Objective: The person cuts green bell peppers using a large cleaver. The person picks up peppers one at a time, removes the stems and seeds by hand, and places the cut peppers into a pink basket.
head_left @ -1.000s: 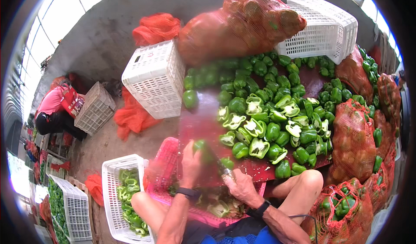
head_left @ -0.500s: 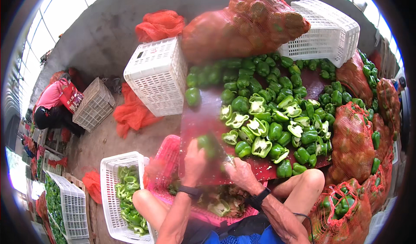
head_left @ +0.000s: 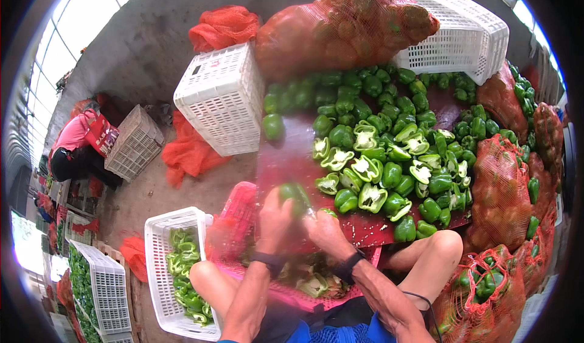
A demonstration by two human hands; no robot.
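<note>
In my left hand [head_left: 275, 221] is a whole green bell pepper [head_left: 296, 199], held over the near edge of the red board [head_left: 286, 166]. Close beside it, my right hand [head_left: 328, 230] is closed round what looks like a small knife [head_left: 311, 213]; only a blurred pale glint of it shows against the pepper. A bit of green sits at the right hand's fingers. To the right on the board lie several halved peppers [head_left: 372, 198] with pale insides showing. Whole green peppers [head_left: 340, 99] are heaped behind them. Below my hands, a pink basket [head_left: 234, 215] holds pale green scraps [head_left: 313, 285].
A white crate [head_left: 159, 294] of cut peppers stands by my left knee. An upturned white crate [head_left: 216, 93] and a full red mesh sack [head_left: 328, 32] border the board's far side. More pepper sacks [head_left: 496, 191] crowd the right. A person [head_left: 79, 139] bends beside a crate at far left.
My hands have drawn slightly apart from the blur of a moment ago, and the pepper in my left hand shows more plainly. The view has shifted slightly.
</note>
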